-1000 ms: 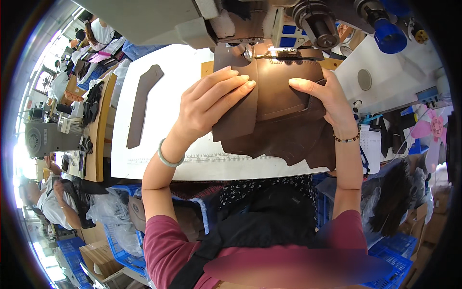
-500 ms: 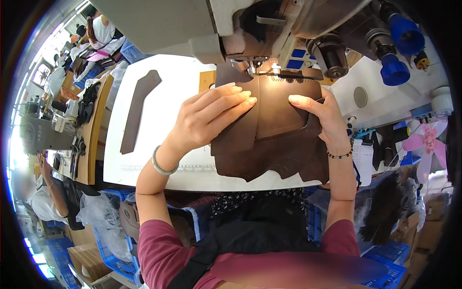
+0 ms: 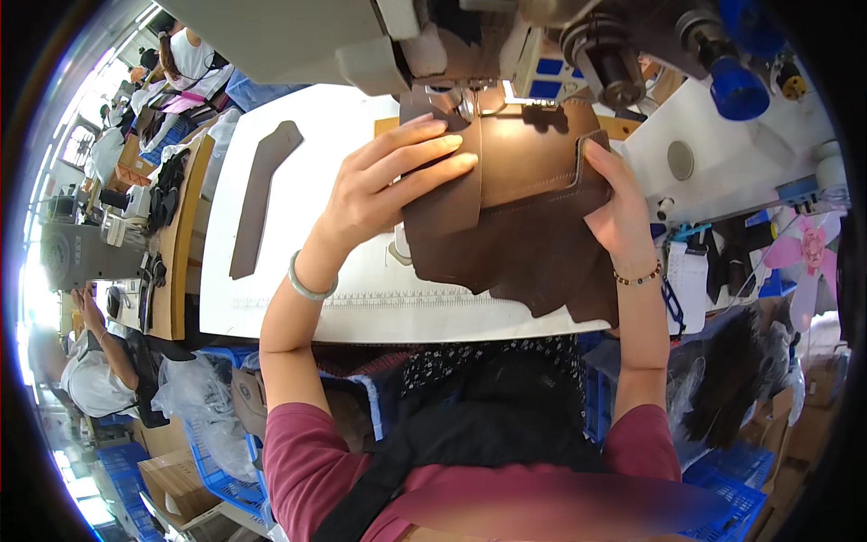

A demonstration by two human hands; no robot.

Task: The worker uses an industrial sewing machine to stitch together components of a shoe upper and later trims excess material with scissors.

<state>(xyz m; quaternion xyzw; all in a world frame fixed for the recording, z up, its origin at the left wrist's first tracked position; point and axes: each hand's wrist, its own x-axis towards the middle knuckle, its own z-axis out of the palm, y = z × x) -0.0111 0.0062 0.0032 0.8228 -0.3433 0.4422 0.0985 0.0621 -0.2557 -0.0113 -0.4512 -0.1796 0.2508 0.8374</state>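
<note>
Dark brown leather pieces [image 3: 515,248], joined with a line of pale stitching, lie under the sewing machine's needle and presser foot [image 3: 471,104]. The lamp lights their far part. My left hand [image 3: 375,185] lies on the left part of the leather, its fingers stretched out and a little apart. At the right edge, my right hand [image 3: 623,203] grips the leather, thumb on top beside a stitched, raised corner; its other fingers are hidden beneath. A separate bent brown leather strip [image 3: 259,203] rests on the white table to the left.
The machine's grey-white head [image 3: 280,41] overhangs the far side of the white tabletop [image 3: 361,316]. A printed ruler scale runs along its near edge. A blue-capped part [image 3: 739,88] hangs at upper right, above a pink fan [image 3: 810,253]. Another person [image 3: 101,375] sits at far left.
The leather has turned slightly and shifted under the needle, its right near part swinging down. My right thumb has moved up and right onto the stitched corner. My left hand has moved slightly left.
</note>
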